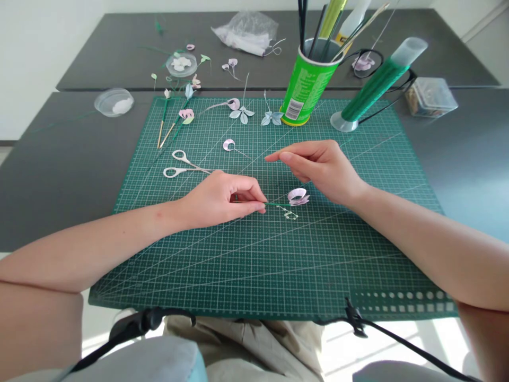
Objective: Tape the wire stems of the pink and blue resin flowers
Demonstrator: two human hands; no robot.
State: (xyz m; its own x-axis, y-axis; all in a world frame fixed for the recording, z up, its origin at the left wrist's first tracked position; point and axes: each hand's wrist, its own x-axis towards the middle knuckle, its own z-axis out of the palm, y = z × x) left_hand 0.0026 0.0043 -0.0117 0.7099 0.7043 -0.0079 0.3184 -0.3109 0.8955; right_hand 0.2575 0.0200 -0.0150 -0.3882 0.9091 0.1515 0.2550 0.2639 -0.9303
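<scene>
My left hand [222, 199] is closed in a pinch around a thin green stem [277, 203]. At the stem's right end is a pale purple flower [298, 197], low over the cutting mat [254, 254]. Just below the stem lies a small pale curly sprig [288, 213]. My right hand [318, 167] hovers above and right, thumb and index finger close together; whether anything is between them is hidden. Left of its fingertips, a round purple-white petal [228, 145] on a thin wire rests on the mat. White-handled scissors [181, 163] lie partly behind my left hand.
Blue leaf sprays [242, 114] and wrapped flower sticks [164, 123] lie on the far side of the mat. A green can [308, 85] of tools and a green tube [374, 90] stand there. Beyond are shallow dishes [114, 102], a plastic bag [246, 33] and a clear box [432, 97].
</scene>
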